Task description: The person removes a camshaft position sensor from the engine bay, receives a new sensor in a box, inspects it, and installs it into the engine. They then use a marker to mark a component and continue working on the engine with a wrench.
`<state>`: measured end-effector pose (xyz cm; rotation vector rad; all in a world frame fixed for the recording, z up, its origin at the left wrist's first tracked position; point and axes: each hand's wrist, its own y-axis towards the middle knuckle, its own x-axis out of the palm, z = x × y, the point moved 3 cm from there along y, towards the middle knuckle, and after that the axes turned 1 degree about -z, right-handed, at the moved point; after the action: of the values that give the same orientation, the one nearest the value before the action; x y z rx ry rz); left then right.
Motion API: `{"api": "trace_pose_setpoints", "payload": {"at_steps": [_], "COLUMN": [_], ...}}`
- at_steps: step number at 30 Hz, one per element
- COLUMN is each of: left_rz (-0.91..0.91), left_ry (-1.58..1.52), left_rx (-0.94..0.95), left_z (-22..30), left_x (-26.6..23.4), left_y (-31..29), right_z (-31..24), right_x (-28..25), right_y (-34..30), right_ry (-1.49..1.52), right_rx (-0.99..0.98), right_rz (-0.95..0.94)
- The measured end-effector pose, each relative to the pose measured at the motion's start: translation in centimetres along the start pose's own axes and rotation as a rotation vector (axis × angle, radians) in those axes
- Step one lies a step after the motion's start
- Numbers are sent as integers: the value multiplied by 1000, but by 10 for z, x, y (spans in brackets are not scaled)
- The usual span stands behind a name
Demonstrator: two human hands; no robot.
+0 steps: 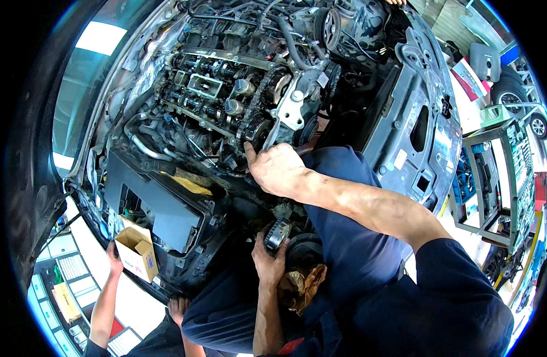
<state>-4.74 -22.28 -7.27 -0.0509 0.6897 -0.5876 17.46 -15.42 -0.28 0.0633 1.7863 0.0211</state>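
My left hand grips a toothed metal sprocket, low in front of the engine bay. My fingers and thumb hold it at the sides, teeth facing up and left. Above it, my right hand reaches across with the index finger stretched out and the other fingers curled, holding nothing. That fingertip is at the lower camshaft sprocket of the opened engine, touching or very near it. A timing chain runs beside the exposed camshafts. Crumpled brown paper lies beside my left wrist.
Another person's hand holds an open cardboard box at lower left; a second hand is near it. A black plastic tray borders the engine. The car's front panel and a tool cart stand right.
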Motion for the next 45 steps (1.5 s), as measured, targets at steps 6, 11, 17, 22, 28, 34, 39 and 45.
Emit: {"api": "trace_pose_setpoints", "payload": {"at_steps": [6, 11, 17, 22, 28, 34, 39, 45], "left_rz": [10, 12, -6, 20, -37, 15, -23, -52], "left_ry": [37, 52, 59, 109, -17, 33, -2, -26], "left_rx": [37, 75, 51, 65, 67, 79, 36, 28], "left_z": [-13, -15, -7, -8, 3, -11, -12, 2], "left_x": [4, 4, 2, 2, -1, 3, 3, -2], "left_y": [1, 2, 2, 1, 4, 2, 4, 6], "right_z": [-5, -3, -4, -3, 48, 74, 83, 90], "right_x": [3, -2, -6, -3, -10, 8, 15, 8], "right_y": [1, 0, -1, 3, 12, 34, 39, 38], "right_ry": [-76, -30, -33, 21, 692, 1701, 2098, 2002], "right_rx": [3, 11, 5, 33, 501, 679, 712, 644], "right_rz": [-6, -32, -38, 23, 335, 312, 307, 175]}}
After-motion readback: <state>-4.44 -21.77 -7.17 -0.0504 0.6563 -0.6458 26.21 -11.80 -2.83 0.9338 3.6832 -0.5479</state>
